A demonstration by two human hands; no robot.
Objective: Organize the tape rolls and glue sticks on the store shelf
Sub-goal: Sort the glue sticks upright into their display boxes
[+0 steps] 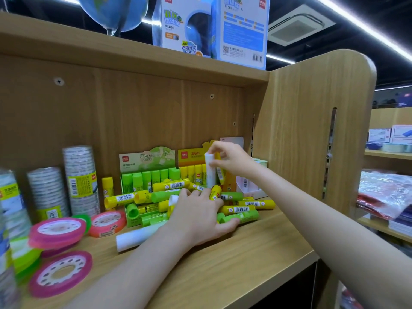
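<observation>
A heap of yellow and green glue sticks (243,209) lies on the wooden shelf (234,259) in front of a green display box (147,161) and a yellow display box (191,156) that hold upright sticks. My right hand (231,159) pinches a white glue stick (210,172) upright above the heap. My left hand (198,217) rests on the heap, fingers round a small white stick (173,200). A long white glue stick (138,236) lies in front. Pink tape rolls (60,273) and clear tape stacks (81,181) sit at the left.
A boxed globe (211,27) and a bare globe (113,12) stand on the top board. The shelf's side panel (312,130) rises at the right. Beyond it, another shelf carries red plastic-wrapped packs (385,192). A white box (249,186) sits behind the heap.
</observation>
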